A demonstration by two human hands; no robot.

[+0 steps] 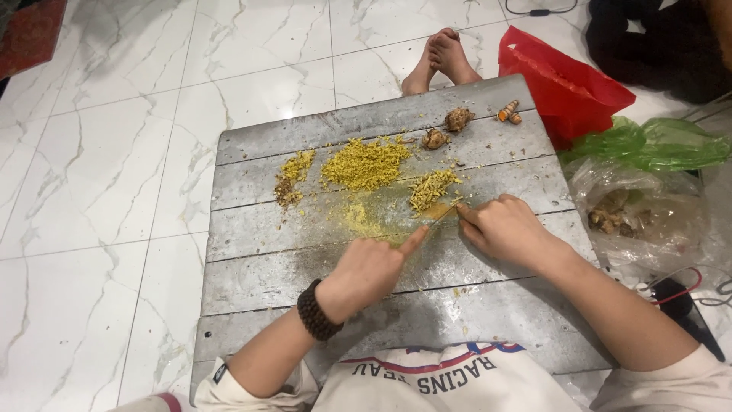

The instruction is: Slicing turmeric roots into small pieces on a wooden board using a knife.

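Right hand (507, 227) is closed round a knife (442, 214), its blade on the yellow chopped root (433, 188) mid-board; left hand (374, 268) (fingers curled, forefinger out) steadies the blade tip. Better to keep that forefinger clear of the edge. Larger piles (364, 163) lie farther off on the grey wooden board (488, 305), whole roots (458, 119) at its far edge.

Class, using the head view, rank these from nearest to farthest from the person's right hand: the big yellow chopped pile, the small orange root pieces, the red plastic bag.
From the right hand:
1. Big yellow chopped pile, up and left on the board.
2. Small orange root pieces, at the board's far edge.
3. Red plastic bag, beyond the board's far right corner.
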